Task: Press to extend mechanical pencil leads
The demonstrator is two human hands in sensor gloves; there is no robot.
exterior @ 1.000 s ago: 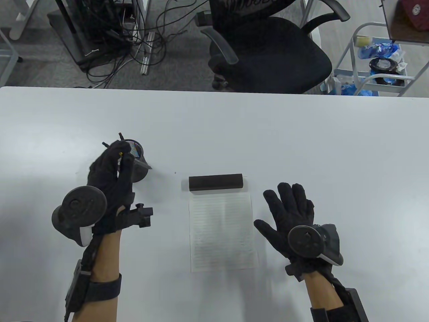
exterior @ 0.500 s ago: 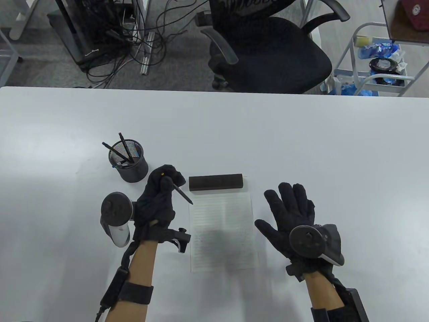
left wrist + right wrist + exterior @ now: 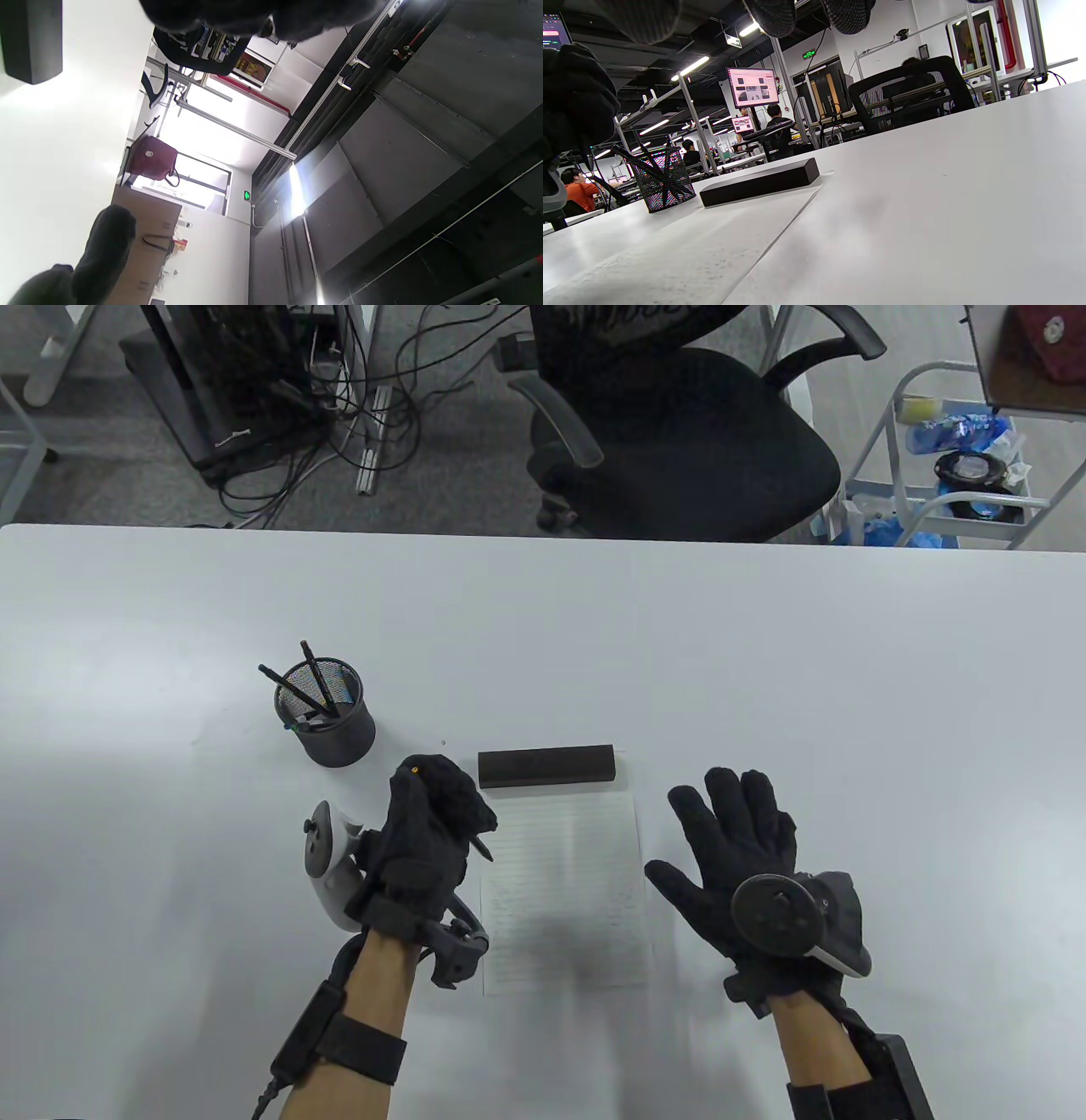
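Your left hand (image 3: 433, 836) is closed around a pencil (image 3: 482, 847), just at the left edge of the paper (image 3: 564, 891). The pencil is thin and black. Only its short, pointed end shows below your curled fingers (image 3: 462, 806), and this tip hangs over the top left corner of the paper. The rest of the body is hidden inside the fist, so you cannot see the push button from the table view. A small yellow mark (image 3: 413, 768) shows on the glove at the top of the fist. In the left wrist view the fingers are only a dark blur at the top edge, and the pencil cannot be made out there.

Your right hand (image 3: 734, 848) lies open and flat on the worktop (image 3: 764, 645), just right of the paper, with the fingers spread and nothing in it.

A black block (image 3: 545, 767) lies across the top edge of the paper, touching it. A black mesh cup (image 3: 327, 721) stands left of and beyond the paper, near your left hand but apart from it. Two more black pencils (image 3: 310, 678) lean in the cup, their ends rising out toward the left. In the right wrist view the cup (image 3: 664, 180) stands just left of the block (image 3: 759, 182), with a small gap between them.
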